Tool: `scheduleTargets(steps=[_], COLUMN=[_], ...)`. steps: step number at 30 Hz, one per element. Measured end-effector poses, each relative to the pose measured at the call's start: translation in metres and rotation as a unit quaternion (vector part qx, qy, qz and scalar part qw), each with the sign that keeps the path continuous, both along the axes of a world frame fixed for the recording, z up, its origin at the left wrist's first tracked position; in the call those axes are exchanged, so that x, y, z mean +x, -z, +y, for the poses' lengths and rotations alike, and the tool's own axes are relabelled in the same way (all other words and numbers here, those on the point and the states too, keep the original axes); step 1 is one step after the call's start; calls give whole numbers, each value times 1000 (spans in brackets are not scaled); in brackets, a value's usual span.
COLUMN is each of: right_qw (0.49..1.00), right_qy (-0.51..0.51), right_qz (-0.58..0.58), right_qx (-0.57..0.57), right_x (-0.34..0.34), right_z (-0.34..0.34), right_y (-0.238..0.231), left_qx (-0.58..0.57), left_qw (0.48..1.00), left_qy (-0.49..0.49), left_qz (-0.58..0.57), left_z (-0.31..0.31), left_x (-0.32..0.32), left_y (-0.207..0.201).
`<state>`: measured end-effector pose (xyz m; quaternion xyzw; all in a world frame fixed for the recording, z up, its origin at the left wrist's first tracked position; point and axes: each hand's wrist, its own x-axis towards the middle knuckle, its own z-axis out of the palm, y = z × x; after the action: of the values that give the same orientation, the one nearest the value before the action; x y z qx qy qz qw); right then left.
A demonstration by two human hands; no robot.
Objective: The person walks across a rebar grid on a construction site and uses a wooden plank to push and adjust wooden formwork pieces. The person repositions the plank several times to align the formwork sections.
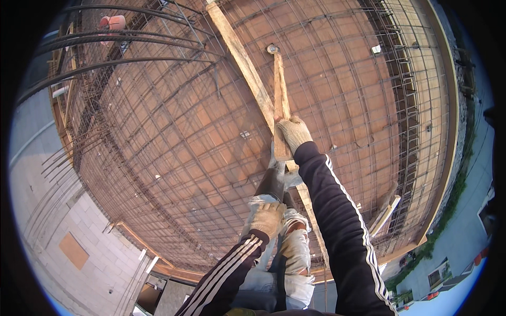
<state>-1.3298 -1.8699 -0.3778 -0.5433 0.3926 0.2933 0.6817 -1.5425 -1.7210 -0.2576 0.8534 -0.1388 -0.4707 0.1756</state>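
A long plank (pixel 243 66) slants across a metal mesh (pixel 342 105), with brown boards (pixel 211 137) showing through below. The person's right hand (pixel 295 131), in a pale knitted glove, is just right of this plank, about midway along it. Its grip is closed around a wooden stick (pixel 280 95). The stick's near end overlaps the plank, while its far end points away, to the right of it. At that far tip is a round metal piece (pixel 272 49); whether the two are joined cannot be told.

The left hand (pixel 268 218), gloved likewise, lies left of the plank's near part, on the person's leg in torn, pale jeans (pixel 296 253). Its fingers bend downward, and whether that grip pinches anything cannot be told.

Thick metal bars (pixel 126 62) jut in left of the plank's far part, and an orange bucket (pixel 113 22) sits beyond them on that side. Well right of the plank are a small white block (pixel 376 49) and, nearer the person, a short board (pixel 383 217).
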Motion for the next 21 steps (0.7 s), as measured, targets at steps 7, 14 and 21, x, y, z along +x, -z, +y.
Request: scheduleTargets(steps=[7,14,21], right_qw=[999,994,988], right_qy=[13,31,-46], right_qz=[43,74,69], right_qx=[31,75,-131], right_x=[-10,-82,-147], right_z=[3,-30,-75], right_y=[-18,-103,-115], left_qx=[11,6,24], left_qw=[999,999,999], left_qy=[-7,-13,12], left_qz=[36,35,42], left_z=[-2,-5,-13], left_x=[5,6,12], left_y=[-2,0,-7])
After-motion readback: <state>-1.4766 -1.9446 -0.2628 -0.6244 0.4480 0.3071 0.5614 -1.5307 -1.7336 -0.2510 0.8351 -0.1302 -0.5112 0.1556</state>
